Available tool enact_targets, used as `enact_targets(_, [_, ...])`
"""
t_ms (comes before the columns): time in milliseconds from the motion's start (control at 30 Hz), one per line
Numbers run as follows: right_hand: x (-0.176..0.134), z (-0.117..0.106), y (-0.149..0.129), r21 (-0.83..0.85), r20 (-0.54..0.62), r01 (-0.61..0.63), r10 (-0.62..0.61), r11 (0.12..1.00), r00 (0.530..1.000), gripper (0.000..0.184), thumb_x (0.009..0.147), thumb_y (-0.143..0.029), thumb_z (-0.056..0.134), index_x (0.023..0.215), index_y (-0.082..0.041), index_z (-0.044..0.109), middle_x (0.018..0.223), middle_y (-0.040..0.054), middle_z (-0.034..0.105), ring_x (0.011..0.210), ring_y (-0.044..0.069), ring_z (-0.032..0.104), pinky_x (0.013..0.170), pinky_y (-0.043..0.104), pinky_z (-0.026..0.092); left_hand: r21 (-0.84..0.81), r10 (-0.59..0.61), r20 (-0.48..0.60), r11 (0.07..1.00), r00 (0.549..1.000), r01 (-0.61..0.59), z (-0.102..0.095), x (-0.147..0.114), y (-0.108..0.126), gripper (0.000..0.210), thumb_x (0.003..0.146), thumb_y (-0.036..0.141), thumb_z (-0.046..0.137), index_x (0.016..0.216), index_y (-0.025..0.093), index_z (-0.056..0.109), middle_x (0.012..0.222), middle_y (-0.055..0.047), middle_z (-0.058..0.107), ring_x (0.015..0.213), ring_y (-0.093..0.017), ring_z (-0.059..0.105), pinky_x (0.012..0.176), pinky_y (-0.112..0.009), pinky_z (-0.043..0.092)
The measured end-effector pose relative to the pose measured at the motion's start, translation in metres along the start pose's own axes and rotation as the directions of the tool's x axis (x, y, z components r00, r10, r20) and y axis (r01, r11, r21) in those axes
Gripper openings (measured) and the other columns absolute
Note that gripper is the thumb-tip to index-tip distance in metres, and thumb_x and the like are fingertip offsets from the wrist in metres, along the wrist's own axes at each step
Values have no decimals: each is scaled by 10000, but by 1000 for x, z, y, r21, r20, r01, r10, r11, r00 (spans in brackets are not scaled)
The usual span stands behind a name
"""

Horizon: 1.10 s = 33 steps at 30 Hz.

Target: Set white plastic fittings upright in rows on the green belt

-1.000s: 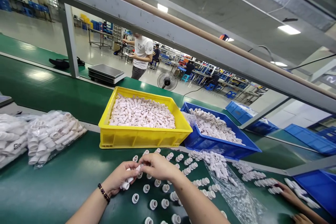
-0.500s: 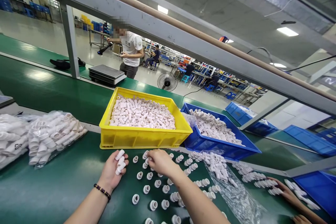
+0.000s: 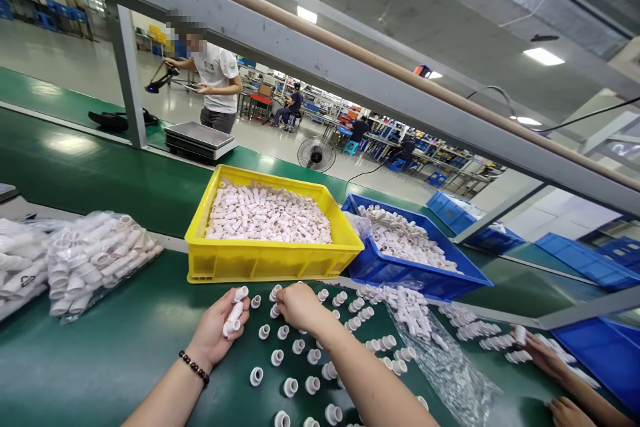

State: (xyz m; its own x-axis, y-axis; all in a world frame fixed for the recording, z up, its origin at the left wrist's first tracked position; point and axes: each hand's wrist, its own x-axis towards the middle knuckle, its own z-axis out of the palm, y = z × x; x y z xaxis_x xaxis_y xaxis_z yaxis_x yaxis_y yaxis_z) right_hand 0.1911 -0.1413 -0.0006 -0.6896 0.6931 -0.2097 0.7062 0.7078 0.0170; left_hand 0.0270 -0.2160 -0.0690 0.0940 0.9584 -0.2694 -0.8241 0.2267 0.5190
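Observation:
My left hand is palm up with its fingers curled round a few short white plastic pipe fittings, which lie in a line along the fingers. My right hand reaches across to the left, fingers pinched at a flanged white pipe fitting near the yellow bin's front edge. Its fingertips are partly hidden behind the hand. Around and below my right forearm, several flanged fittings stand upright in loose rows on the green work surface.
Behind my hands sit a yellow bin and a blue bin, both full of white fittings. Bagged fittings lie at left. Plastic film with loose fittings is at right, near a co-worker's hand holding a fitting. A scale stands behind.
My left hand has turned slightly, bringing its fittings closer to my right hand. My right hand stays at the same fittings. The co-worker at right has raised a fitting. The standing person has shifted left.

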Motion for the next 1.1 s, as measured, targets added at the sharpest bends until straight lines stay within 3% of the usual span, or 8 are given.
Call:
enact_targets(300, [-11, -6, -2, -10, -102, -3, 2, 1000, 995, 143, 796, -240, 516, 805, -157, 633, 804, 70, 639, 797, 187, 567, 716, 271, 373, 105, 8, 17, 994, 1000, -10, 0, -1, -8, 244, 781, 312, 562, 961, 149, 539, 638, 15, 498, 398, -29, 354, 278, -113, 222])
enact_targets(400, [-16, -9, -9, 101, -223, 21, 2, 995, 975, 247, 793, -368, 560, 939, -174, 606, 882, 51, 624, 851, 176, 538, 743, 258, 370, 121, 0, 40, 993, 999, -5, 1, -2, -8, 217, 789, 332, 548, 919, 158, 549, 645, 13, 513, 389, -23, 336, 277, -111, 215])
enact_targets(500, [-17, -7, -21, 252, -333, 141, -51, 957, 942, 364, 767, -450, 585, 1027, -196, 568, 878, 23, 618, 841, 161, 523, 749, 251, 363, 144, -20, 68, 990, 998, 10, 6, -5, -9, 213, 795, 353, 538, 865, 153, 557, 586, 22, 501, 367, -23, 318, 272, -115, 205])
enact_targets(633, [-11, -3, -31, 258, -344, 237, -140, 937, 929, 145, 794, -300, 567, 886, -190, 589, 800, 10, 616, 774, 146, 514, 727, 248, 352, 166, -28, 82, 986, 996, 14, 10, -8, -10, 229, 793, 357, 540, 828, 132, 562, 483, 35, 472, 312, -26, 294, 262, -130, 193])
enact_targets(700, [-6, -4, -30, 255, -375, 247, -140, 935, 916, 96, 806, -243, 542, 868, -186, 589, 813, 11, 611, 782, 143, 506, 733, 249, 347, 160, -13, 52, 987, 999, 5, 9, -7, -9, 224, 786, 351, 548, 818, 129, 556, 538, 7, 534, 309, -31, 327, 257, -135, 186])
enact_targets(833, [4, -8, -19, 206, -413, 193, -93, 959, 906, 175, 831, -189, 485, 970, -192, 591, 884, 37, 591, 836, 154, 483, 739, 259, 344, 115, 38, -95, 993, 995, -27, -1, 1, -7, 228, 803, 350, 511, 800, 124, 542, 589, -23, 578, 314, -39, 367, 255, -131, 176])
enact_targets(933, [11, -8, -15, 103, -377, 144, -96, 984, 921, 193, 831, -174, 471, 964, -201, 608, 868, 43, 587, 832, 168, 467, 728, 275, 335, 60, 63, -185, 997, 981, -52, -9, 7, -4, 216, 822, 337, 470, 775, 133, 526, 503, 11, 522, 304, -38, 342, 262, -129, 187])
enact_targets(1100, [19, 0, -20, -30, -290, 140, -142, 990, 946, 176, 831, -198, 456, 902, -199, 617, 801, 44, 588, 808, 180, 456, 677, 286, 319, -17, 81, -202, 996, 976, -87, -11, 10, -1, 195, 817, 341, 471, 788, 155, 523, 487, 45, 459, 318, -43, 323, 268, -136, 201])
